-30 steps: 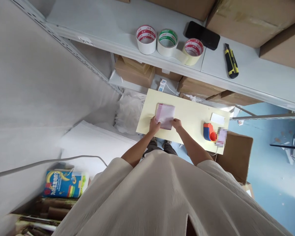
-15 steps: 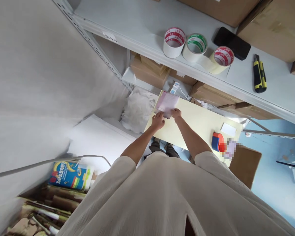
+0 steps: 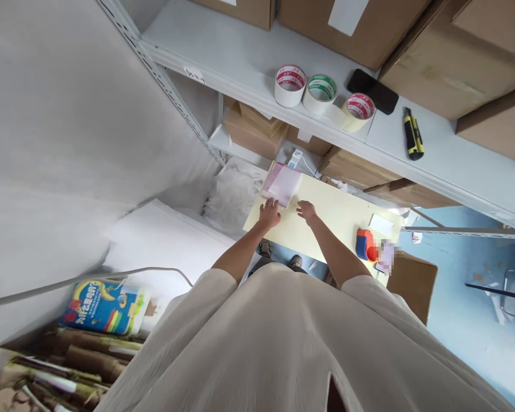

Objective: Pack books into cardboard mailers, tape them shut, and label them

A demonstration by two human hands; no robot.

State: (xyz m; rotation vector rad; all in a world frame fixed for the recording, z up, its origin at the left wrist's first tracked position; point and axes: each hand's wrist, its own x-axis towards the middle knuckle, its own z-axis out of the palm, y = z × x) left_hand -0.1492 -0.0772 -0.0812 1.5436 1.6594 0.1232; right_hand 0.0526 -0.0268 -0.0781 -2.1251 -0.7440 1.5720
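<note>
A flat pinkish-purple packet (image 3: 284, 182), glossy like plastic film, lies at the left end of the pale yellow table (image 3: 326, 220). What it contains cannot be made out. My left hand (image 3: 270, 213) rests at the packet's near edge, its fingers stretched out and apart. To the right of the packet, my right hand (image 3: 306, 210) hovers near the tabletop, fingers spread, with nothing in them. A small gap separates it from the packet.
Across the shelf (image 3: 249, 80) ahead stand tape rolls (image 3: 290, 86), a black phone-like object (image 3: 372, 91) and a yellow-black utility knife (image 3: 413, 134). At the table's right end are a red-blue tape dispenser (image 3: 366, 246) and a white card (image 3: 381, 224). Cardboard boxes (image 3: 412, 286) stand around.
My right hand has let go of the packet's near right corner and moved slightly away from it. My left hand stays at its near edge. The camera view has shifted.
</note>
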